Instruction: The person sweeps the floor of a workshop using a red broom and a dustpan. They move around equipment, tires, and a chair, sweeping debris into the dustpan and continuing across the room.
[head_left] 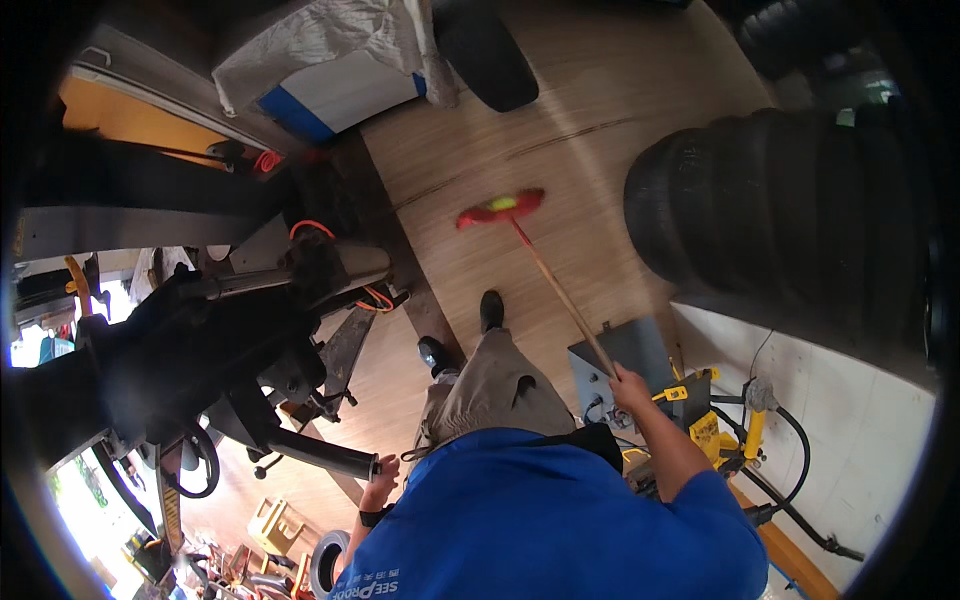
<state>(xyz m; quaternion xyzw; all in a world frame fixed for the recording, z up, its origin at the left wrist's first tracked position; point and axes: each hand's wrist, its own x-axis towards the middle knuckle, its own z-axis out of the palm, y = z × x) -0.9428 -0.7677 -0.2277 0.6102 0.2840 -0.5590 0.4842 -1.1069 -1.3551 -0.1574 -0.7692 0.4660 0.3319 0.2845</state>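
A broom lies across the middle of the view. Its wooden handle (562, 290) slants from the floor up toward me, and its red head (478, 215) with a yellow-green middle is on the wood-look floor, slightly blurred. My right hand (630, 388) is closed around the upper end of the handle. Low on the left, my left hand (379, 487), with a dark band at the wrist, hangs beside the end of a black machine arm (325, 453). Its fingers look loosely apart, partly hidden by that arm end; whether they touch it I cannot tell.
Black tyres (740, 220) stand in a row at the right. Below them is a grey metal box (625, 360) near yellow machine parts (708, 435). A large black machine (130, 380) fills the left side. A single tyre (490, 60) stands at the far end. A yellow stool (275, 525) sits lower left.
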